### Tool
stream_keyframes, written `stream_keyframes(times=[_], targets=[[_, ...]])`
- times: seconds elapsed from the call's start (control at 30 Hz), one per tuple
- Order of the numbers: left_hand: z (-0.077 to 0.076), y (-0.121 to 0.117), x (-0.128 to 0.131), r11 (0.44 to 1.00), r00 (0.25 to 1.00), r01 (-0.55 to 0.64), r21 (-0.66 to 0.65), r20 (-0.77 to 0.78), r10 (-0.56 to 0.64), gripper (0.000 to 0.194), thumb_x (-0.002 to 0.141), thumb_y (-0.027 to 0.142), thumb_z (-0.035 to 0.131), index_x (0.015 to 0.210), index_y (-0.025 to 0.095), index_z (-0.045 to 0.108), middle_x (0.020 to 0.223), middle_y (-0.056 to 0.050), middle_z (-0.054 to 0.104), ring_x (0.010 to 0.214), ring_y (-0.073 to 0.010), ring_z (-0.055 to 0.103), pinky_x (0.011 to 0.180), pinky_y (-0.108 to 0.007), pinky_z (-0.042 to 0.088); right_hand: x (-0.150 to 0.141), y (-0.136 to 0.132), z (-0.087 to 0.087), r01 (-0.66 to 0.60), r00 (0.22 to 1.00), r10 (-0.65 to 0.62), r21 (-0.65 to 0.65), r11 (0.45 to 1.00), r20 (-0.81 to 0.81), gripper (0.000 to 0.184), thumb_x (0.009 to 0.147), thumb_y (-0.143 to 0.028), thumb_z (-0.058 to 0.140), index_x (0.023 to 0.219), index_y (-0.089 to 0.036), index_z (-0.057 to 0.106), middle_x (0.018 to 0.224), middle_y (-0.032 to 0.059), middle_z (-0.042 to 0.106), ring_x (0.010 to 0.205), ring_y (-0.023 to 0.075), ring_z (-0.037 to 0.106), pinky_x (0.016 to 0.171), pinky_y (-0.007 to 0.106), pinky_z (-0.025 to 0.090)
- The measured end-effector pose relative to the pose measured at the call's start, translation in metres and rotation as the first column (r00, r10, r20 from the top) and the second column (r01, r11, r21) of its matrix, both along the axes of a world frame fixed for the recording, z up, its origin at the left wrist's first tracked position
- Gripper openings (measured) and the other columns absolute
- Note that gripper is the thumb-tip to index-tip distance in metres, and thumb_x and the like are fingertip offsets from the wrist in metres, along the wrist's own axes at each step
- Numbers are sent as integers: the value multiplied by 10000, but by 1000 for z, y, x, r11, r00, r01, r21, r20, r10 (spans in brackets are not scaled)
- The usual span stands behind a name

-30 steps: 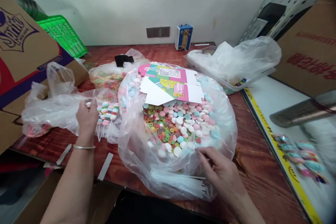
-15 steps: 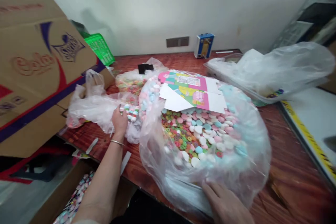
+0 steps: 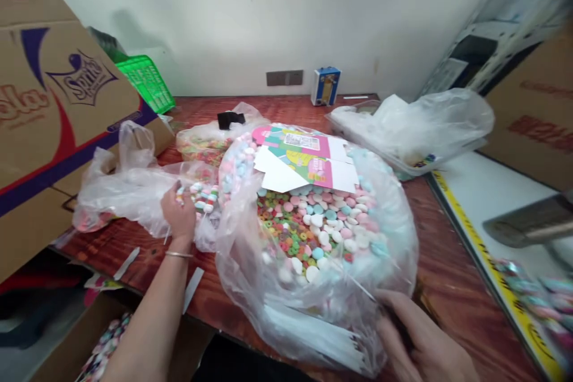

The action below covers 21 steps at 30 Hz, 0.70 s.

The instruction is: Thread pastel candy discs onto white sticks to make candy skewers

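My left hand is at the left side of the table, its fingers closed around small striped candies. More of these candies lie beside it in an opened clear plastic bag. At the front right, my right hand pinches a thin white stick that points up and left. Below that stick, a bundle of white sticks lies on the front of a large clear bag. Pastel disc candies and colourful ring candies fill the large bag. A folded printed card rests on top.
A cardboard box stands at the left, with a green basket behind it. Toward the back are a bag of ring candies and a blue-white box. A plastic-covered tray sits right, near a yellow-taped edge.
My right hand has moved up and right from the stick bundle and now holds one white stick. My left hand stays at the striped candies. The whole view has shifted rightward.
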State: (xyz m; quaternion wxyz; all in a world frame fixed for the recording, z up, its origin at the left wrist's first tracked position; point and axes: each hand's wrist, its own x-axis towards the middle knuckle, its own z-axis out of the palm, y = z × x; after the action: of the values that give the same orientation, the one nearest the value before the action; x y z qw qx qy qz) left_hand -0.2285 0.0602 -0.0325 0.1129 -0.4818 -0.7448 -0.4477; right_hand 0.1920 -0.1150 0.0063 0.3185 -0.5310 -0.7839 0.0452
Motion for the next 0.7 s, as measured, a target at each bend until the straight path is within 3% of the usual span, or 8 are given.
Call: stream_keyframes(times=[0.07, 0.17, 0.27, 0.33, 0.4, 0.5, 0.57, 0.7], targets=[[26, -19, 23, 974, 996, -22, 227, 87, 2, 368, 930, 362, 440, 1179, 139, 594, 1151, -140, 625, 1082, -242, 566, 924, -400, 453, -6, 1, 3, 31, 999, -32, -11, 999, -37, 137, 934, -237, 404, 982, -243, 533, 753, -34, 673, 603, 73, 661, 576, 107, 488], [68, -63, 76, 888, 970, 104, 448, 151, -190, 286, 932, 346, 482, 1119, 179, 619, 1001, -60, 632, 894, -164, 608, 824, -323, 493, -11, 1, -2, 50, 996, -53, -40, 998, -75, 136, 929, -235, 433, 1011, -234, 542, 826, -14, 688, 686, 86, 677, 624, 120, 500], [89, -103, 138, 829, 759, 420, 370, 358, -544, 199, 877, 317, 592, 1032, 199, 634, 811, -2, 611, 670, -107, 581, 651, -243, 501, -13, 1, -7, 40, 992, -46, -54, 998, -116, 138, 918, -229, 463, 1019, -230, 558, 841, -9, 693, 706, 100, 679, 652, 137, 509], [86, -118, 173, 716, 497, 682, 149, 622, -604, 260, 817, 310, 672, 1047, 195, 636, 891, -30, 647, 722, -120, 611, 656, -240, 514, -15, -1, -8, 20, 987, -28, -53, 998, -156, 139, 909, -229, 479, 1009, -224, 576, 829, -7, 694, 701, 106, 677, 651, 143, 511], [74, -123, 199, 538, 245, 839, 78, 830, -502, 351, 775, 345, 713, 1079, 189, 634, 926, -45, 664, 698, -118, 617, 624, -237, 514, -18, -4, -10, -1, 978, -13, -67, 998, -208, 140, 903, -234, 488, 988, -220, 598, 819, -3, 694, 702, 110, 674, 645, 146, 512], [51, -119, 220, 418, 67, 902, 110, 920, -386, 279, 801, 402, 667, 924, 152, 680, 742, -28, 661, 650, -122, 610, 644, -255, 514, -23, -8, -17, -8, 953, -40, -155, 988, -299, 160, 904, -263, 484, 951, -214, 629, 833, 15, 699, 717, 123, 669, 653, 162, 515], [39, -112, 224, 394, 89, 916, 81, 914, -397, 258, 815, 391, 647, 874, 145, 698, 686, -29, 664, 657, -140, 622, 664, -275, 519, -23, -6, -27, 38, 926, -135, -268, 963, -353, 189, 905, -307, 481, 944, -208, 638, 817, 20, 699, 712, 137, 663, 647, 182, 520], [26, -89, 213, 467, 411, 880, -80, 621, -668, 272, 830, 224, 626, 1097, 200, 673, 1010, -70, 709, 931, -202, 646, 847, -355, 521, -15, 19, -42, 181, 815, -398, -467, 866, -421, 306, 885, -438, 466, 915, -188, 640, 706, 9, 678, 607, 155, 628, 533, 215, 500]])
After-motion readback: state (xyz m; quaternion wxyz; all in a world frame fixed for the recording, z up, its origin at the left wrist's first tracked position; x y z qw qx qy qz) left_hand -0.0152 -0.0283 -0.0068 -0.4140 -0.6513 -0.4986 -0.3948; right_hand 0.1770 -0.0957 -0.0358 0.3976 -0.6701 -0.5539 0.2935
